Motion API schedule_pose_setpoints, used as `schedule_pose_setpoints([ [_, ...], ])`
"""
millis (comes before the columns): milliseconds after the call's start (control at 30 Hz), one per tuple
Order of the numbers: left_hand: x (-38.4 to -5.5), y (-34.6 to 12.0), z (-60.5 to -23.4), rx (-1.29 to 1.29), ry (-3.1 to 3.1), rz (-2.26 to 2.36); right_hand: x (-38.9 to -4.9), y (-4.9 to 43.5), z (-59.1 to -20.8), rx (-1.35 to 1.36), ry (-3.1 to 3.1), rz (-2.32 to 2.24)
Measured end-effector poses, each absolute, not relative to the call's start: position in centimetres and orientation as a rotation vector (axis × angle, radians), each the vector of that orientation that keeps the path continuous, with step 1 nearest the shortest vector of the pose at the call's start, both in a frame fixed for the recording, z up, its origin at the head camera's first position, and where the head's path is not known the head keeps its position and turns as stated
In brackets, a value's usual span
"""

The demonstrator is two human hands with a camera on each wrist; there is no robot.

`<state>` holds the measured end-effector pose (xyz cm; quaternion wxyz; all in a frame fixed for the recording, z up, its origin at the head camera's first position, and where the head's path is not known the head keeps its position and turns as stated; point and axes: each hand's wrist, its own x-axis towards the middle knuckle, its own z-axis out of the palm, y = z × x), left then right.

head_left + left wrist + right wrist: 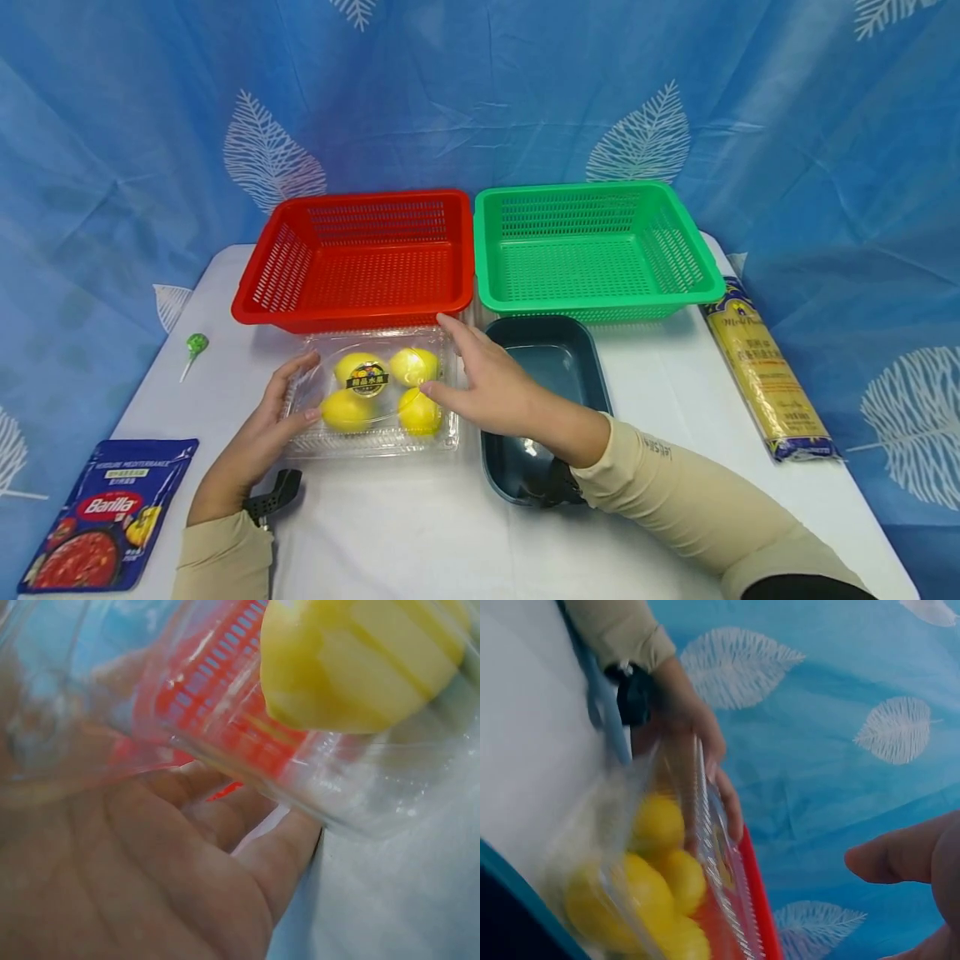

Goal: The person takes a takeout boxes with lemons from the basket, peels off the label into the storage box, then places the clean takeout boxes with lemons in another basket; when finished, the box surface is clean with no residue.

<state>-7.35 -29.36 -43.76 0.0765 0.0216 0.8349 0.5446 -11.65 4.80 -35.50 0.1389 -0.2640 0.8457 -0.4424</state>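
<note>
With my left hand gripping the clear lemon clamshell, I'd settle my right hand, spread and holding nothing, squarely against the opposite edge.

Beige sleeves, black left wrist strap

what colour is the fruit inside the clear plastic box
The fruit is yellow; it shows best in the head view.
</note>
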Motion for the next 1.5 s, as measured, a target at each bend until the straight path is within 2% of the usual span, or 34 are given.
schedule_pose_setpoints([
  [267, -7.6, -29.4, -43.6, 0.048, 2.502, 1.608, -13.4, 2.7, -34.3, -1.001, 2.686, -1.003],
  [500, -7.7, -29.4, -43.3, 0.057, 2.505, 1.587, -14.6, -1.0, -33.8, -1.172, 2.585, -0.947],
  [867, -7.9, -29.3, -43.1, 0.071, 2.502, 1.574, -15.4, -4.7, -33.6, -1.003, 2.595, -0.439],
  [1500, -7.5, -29.7, -43.2, 0.060, 2.490, 1.583, -15.0, -6.2, -34.5, -0.955, 2.664, -0.392],
])
